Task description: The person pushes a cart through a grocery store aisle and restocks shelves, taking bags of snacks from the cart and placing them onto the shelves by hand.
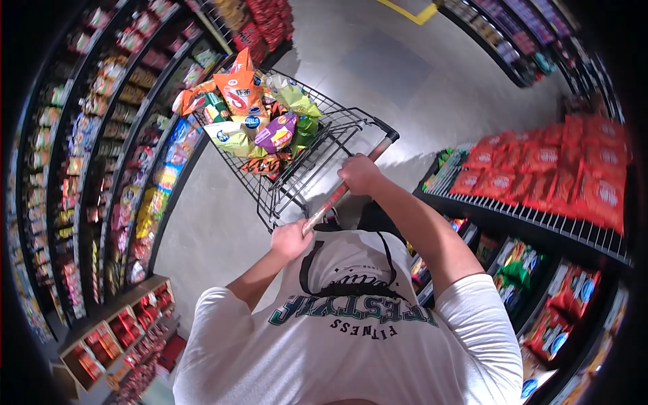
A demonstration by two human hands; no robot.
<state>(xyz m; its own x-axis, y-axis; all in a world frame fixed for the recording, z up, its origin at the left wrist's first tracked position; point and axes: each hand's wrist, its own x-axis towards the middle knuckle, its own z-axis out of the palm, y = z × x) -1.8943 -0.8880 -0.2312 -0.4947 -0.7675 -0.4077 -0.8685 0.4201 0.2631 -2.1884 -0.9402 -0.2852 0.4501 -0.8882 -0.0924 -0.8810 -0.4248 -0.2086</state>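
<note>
A wire shopping cart [331, 125] stands in front of me, angled up and to the left. Its basket holds a heap of snack bags, among them an orange bag [239, 91], a purple bag [275, 132] and a pale green bag [228, 138]. My left hand [291, 240] is closed round the lower left end of the cart handle [331, 200]. Farther up the same handle, nearer its right end, my right hand [360, 174] is wrapped round it. The fingers of both hands are partly hidden.
Tall shelves of packaged snacks [101, 128] run along the left, close to the basket. A wire rack of red bags [540, 169] juts in at the right. A wooden display [121, 331] stands at the lower left. More shelves [493, 40] curve across the upper right.
</note>
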